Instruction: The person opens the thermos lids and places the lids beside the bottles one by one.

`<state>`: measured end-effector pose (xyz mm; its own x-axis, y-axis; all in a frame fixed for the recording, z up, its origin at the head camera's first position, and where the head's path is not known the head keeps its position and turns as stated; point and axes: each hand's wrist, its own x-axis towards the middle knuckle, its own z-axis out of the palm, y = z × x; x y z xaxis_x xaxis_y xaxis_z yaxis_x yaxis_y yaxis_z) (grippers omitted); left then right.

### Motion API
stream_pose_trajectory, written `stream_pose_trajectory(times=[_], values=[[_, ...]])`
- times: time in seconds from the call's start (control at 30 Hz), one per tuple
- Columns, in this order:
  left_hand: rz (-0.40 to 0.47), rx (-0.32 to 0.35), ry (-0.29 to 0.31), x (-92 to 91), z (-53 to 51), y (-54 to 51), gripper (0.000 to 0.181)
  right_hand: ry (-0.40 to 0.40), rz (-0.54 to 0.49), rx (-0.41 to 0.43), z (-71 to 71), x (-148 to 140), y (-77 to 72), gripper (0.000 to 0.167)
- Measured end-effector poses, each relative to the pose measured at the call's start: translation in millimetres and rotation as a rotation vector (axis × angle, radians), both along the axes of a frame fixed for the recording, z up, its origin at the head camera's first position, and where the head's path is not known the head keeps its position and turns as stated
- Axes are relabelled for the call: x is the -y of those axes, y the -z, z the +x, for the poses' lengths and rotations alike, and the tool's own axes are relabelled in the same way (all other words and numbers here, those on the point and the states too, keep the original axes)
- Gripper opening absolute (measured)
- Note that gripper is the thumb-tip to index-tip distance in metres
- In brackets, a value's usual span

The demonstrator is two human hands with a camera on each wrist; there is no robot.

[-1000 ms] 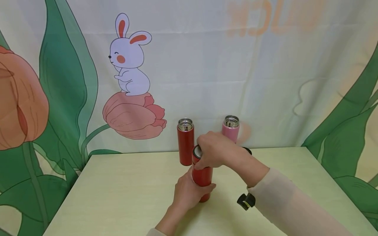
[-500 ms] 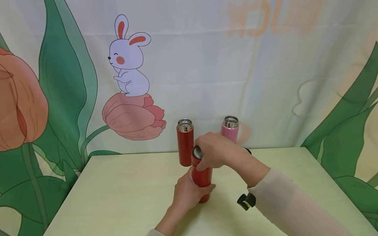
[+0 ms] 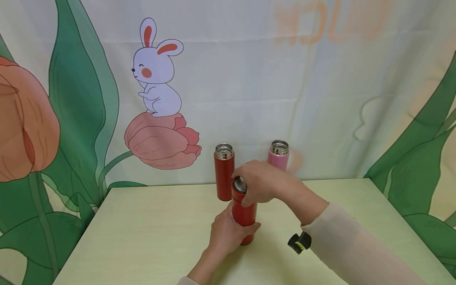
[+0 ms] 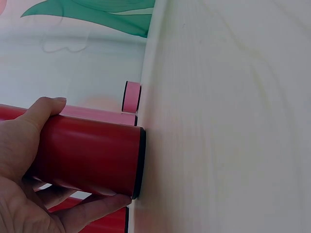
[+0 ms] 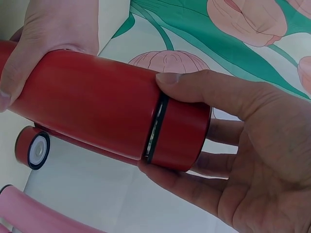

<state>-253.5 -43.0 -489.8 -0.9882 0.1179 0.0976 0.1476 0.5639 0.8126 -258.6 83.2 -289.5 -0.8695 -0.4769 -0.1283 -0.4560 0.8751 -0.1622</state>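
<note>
A red thermos bottle stands upright on the table. My left hand grips its lower body, thumb on the near side. From above, my right hand holds the red lid, thumb and fingers round its side. In the right wrist view a thin gap with a dark ring shows between lid and body. Behind stand a second red thermos and a pink thermos, both without lids, steel mouths showing. My right forearm partly covers the pink one.
A loose red lid lies near the bottles in the right wrist view. A pink lid rests on the table by the pink thermos. A printed curtain hangs behind the table's back edge.
My right hand has turned a little on the lid, its fingers and thumb shifting round, so the lid's top shows differently. The left hand and the bottle stay in place.
</note>
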Motion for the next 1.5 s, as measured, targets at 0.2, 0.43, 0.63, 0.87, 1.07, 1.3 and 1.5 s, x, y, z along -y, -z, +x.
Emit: stream_pose_trajectory(times=[0.2, 0.43, 0.63, 0.87, 1.07, 1.3, 1.5], values=[[-0.002, -0.010, -0.002, 0.9, 0.1, 0.1, 0.067, -0.007, -0.014, 0.025, 0.2, -1.0, -0.8, 0.058], [0.004, -0.008, -0.004, 1.9, -0.3, 0.0, 0.066, -0.008, -0.021, 0.045, 0.1, -1.5, -2.0, 0.063], [0.015, 0.007, -0.002, 2.4, -0.9, -0.4, 0.066, -0.023, -0.036, 0.043, -0.4, -2.6, -2.2, 0.064], [0.031, 0.030, 0.006, 2.1, -1.3, -0.8, 0.067, 0.005, -0.078, 0.063, -1.3, -5.6, -1.4, 0.072], [0.021, 0.049, 0.003, -0.3, -1.4, -1.5, 0.071, 0.031, -0.071, 0.025, -0.4, -11.7, -0.4, 0.077], [0.004, 0.023, 0.000, 0.3, 0.0, -0.5, 0.073, 0.082, -0.028, -0.071, 4.4, -9.5, 0.8, 0.068], [-0.009, -0.001, -0.013, 0.8, 0.9, 0.4, 0.069, 0.114, -0.022, -0.115, 5.9, -0.2, 6.9, 0.059]])
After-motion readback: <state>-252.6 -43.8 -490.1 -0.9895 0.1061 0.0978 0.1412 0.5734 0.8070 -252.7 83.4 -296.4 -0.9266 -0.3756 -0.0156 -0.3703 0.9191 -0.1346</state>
